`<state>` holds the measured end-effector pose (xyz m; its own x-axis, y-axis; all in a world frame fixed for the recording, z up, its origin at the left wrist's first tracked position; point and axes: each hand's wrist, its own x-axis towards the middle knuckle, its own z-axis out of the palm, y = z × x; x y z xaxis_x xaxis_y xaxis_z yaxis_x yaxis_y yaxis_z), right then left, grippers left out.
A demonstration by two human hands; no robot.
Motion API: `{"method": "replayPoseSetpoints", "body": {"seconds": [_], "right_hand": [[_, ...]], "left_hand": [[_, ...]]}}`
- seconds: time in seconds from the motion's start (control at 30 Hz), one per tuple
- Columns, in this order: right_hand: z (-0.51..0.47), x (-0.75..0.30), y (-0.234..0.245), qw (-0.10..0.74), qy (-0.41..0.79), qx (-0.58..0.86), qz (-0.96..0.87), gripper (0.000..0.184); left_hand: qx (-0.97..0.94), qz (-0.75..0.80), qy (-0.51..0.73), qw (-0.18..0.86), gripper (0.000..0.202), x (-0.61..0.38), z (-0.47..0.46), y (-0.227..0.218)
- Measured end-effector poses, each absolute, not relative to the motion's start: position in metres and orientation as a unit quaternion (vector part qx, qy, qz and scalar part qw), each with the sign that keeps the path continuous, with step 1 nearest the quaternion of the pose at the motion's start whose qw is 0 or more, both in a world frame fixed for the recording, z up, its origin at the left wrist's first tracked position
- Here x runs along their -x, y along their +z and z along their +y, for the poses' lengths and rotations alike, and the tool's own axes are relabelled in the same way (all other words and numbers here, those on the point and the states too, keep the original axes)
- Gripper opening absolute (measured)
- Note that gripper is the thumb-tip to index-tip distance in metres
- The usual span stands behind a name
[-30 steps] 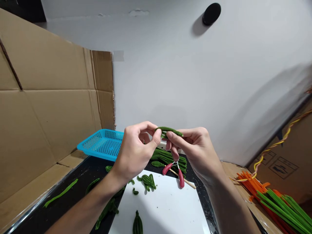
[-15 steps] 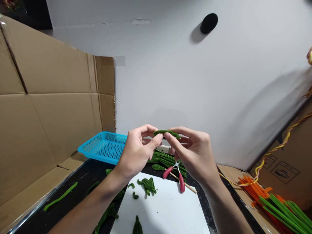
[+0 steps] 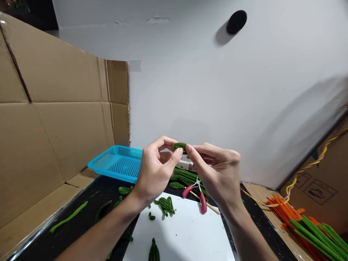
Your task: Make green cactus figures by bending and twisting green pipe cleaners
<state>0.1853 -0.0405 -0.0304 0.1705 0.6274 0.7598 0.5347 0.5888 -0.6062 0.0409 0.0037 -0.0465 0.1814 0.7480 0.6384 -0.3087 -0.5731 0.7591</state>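
Between the fingertips of both hands is a short piece of dark green chenille stem [image 3: 179, 145], bent and held above the white board [image 3: 190, 235]. My left hand [image 3: 159, 165] pinches its left end between thumb and index finger. My right hand [image 3: 214, 168] pinches its right end, and those fingers cover part of it. Below on the board lie a cluster of looped green chenille pieces [image 3: 166, 205], a small curl [image 3: 151, 216] and a pointed leaf-like bundle [image 3: 154, 251]. Red-handled pliers [image 3: 203, 202] rest at the board's far edge with their handles spread.
A blue perforated basket [image 3: 108, 170] stands at the back left beside cardboard walls [image 3: 67, 79]. Behind the hands lie green stems [image 3: 185, 175] and a wooden stick [image 3: 213, 207]. Orange stems [image 3: 286, 208] and lighter green stems [image 3: 318, 233] lie at right. A green strip [image 3: 69, 216] lies left.
My right hand has shifted slightly right, and its fingers now cover the right end of the chenille piece, so less of it shows. The left hand stays nearly in place.
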Motion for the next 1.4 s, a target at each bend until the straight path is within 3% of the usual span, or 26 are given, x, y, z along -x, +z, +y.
{"method": "replayPoseSetpoints", "body": {"seconds": [0.23, 0.43, 0.6, 0.9, 1.07, 1.23, 1.4], "right_hand": [[-0.041, -0.19, -0.026, 0.547, 0.103, 0.473, -0.683, 0.038], [-0.041, -0.192, -0.025, 0.562, 0.076, 0.45, -0.69, 0.023], [-0.039, -0.194, -0.027, 0.559, 0.008, 0.439, -0.704, 0.015], [-0.046, -0.193, -0.023, 0.611, 0.069, 0.406, -0.676, 0.013], [-0.049, -0.194, -0.02, 0.623, 0.168, 0.403, -0.649, 0.008], [-0.044, -0.198, -0.018, 0.609, 0.264, 0.404, -0.63, 0.019], [-0.043, -0.198, -0.02, 0.608, 0.238, 0.409, -0.638, 0.019]], "left_hand": [[-0.637, 0.192, 0.638, 0.388, 0.015, -0.042, 0.008, -0.049], [-0.663, 0.225, 0.646, 0.305, 0.013, -0.042, 0.011, -0.051], [-0.677, 0.201, 0.622, 0.34, 0.013, -0.044, 0.012, -0.054], [-0.682, 0.176, 0.666, 0.244, 0.004, -0.043, 0.002, -0.053], [-0.697, 0.182, 0.662, 0.207, 0.003, -0.042, -0.001, -0.053], [-0.69, 0.191, 0.661, 0.227, 0.002, -0.043, 0.001, -0.052], [-0.645, 0.192, 0.667, 0.321, 0.01, -0.046, 0.006, -0.054]]}}
